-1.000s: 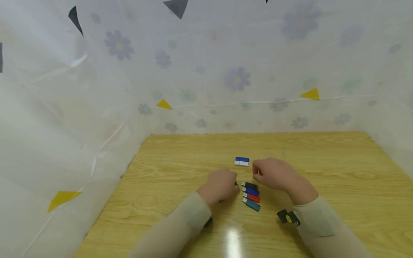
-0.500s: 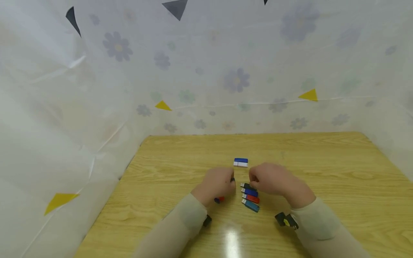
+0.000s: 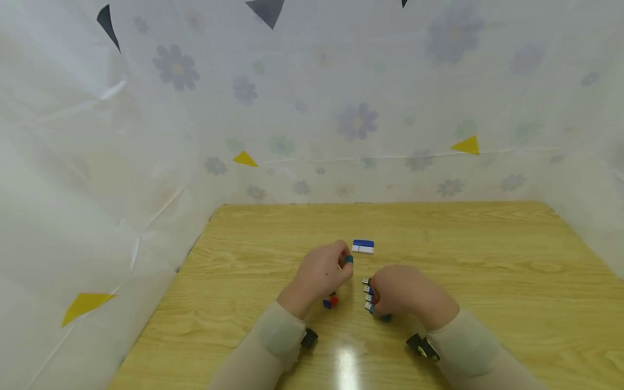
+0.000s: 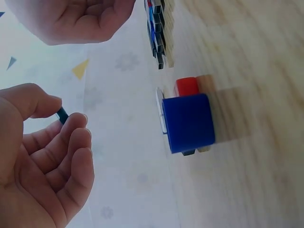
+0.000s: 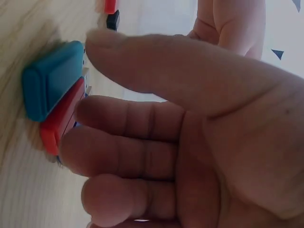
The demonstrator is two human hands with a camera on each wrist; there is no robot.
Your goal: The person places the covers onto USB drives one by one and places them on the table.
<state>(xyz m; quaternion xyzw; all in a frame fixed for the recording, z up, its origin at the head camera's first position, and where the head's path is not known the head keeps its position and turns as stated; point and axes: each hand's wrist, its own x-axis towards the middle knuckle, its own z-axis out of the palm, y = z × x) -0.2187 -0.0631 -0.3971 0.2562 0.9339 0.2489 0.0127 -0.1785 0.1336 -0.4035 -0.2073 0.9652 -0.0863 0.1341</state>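
Note:
In the head view my left hand (image 3: 319,271) is raised off the table and pinches a small teal cap (image 3: 349,259) between thumb and forefinger. My right hand (image 3: 409,292) is over a row of USB sticks, its relaxed fingers and thumb at their edges. The right wrist view has the teal USB stick (image 5: 54,78) by the thumb and the red USB stick (image 5: 61,118) by the fingertips. Metal plugs (image 3: 368,306) point left; the hand hides most of the row. Below the left hand stand a blue cap (image 4: 189,122) and a red cap (image 4: 186,87), with a dark piece partly hidden behind.
Beyond the hands, a blue USB stick (image 3: 363,243) and a white USB stick (image 3: 363,249) lie side by side. The wooden table (image 3: 487,260) meets flowered white sheeting (image 3: 312,108) at the back and left.
My right hand has moved down and nearer, over the row of USB sticks. My left hand has shifted slightly left and turned, so the pinched teal cap shows; the blue and red caps became visible.

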